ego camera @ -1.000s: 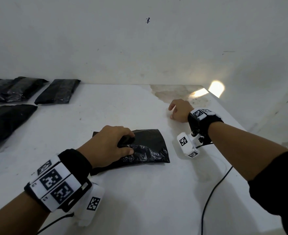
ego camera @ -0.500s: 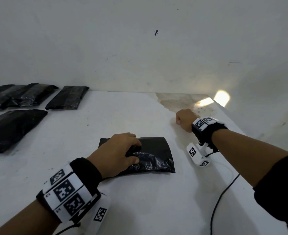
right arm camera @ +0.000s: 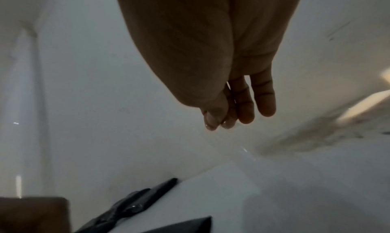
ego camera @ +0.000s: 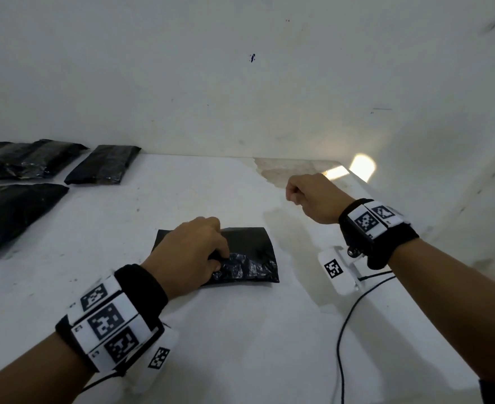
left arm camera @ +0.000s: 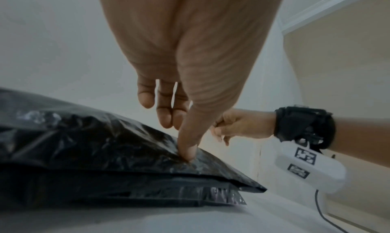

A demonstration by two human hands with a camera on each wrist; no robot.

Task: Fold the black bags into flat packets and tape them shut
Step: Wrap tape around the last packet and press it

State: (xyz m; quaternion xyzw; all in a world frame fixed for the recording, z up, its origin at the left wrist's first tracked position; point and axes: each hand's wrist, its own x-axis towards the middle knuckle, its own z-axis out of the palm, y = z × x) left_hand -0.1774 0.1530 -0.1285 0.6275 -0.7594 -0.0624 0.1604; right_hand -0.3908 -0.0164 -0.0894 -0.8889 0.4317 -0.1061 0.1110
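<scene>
**A:** Head view status?

**B:** My left hand [ego camera: 189, 255] sits on the folded black plastic bag packet [ego camera: 241, 259], mid white table [ego camera: 240, 345]. It's pressing the fold down, fingers bent over the crinkled top flap. My right hand [ego camera: 310, 196] is raised off the table to the right, well apart from the packet, fingers curled in. Can't tell from here if it holds anything. Finished black packets [ego camera: 103, 164] lie far left by the wall.

**A:** Left wrist cam?

**B:** The thumb [left arm camera: 190, 146] pins the top layer near its right edge. The other fingers [left arm camera: 163, 113] hang curled above the plastic, not gripping. Two layers are visible, and the upper flap overhangs the lower one. The right hand shows behind, thumb against forefinger. Could be pinching clear tape, can't confirm.

**A:** Right wrist cam?

**B:** Blurry. Thumb and fingertips [right arm camera: 215, 120] are bunched together over bare table. Nothing readable between them. Packets are at the bottom edge.

**A:** Plan?

**B:** My read: taping step. Keep thumb pressure so the flap doesn't spring up, land tape across the flap edge onto the lower layer, smooth outward, then lift the thumb. The plastic looks slippery, so expect creep.
</scene>
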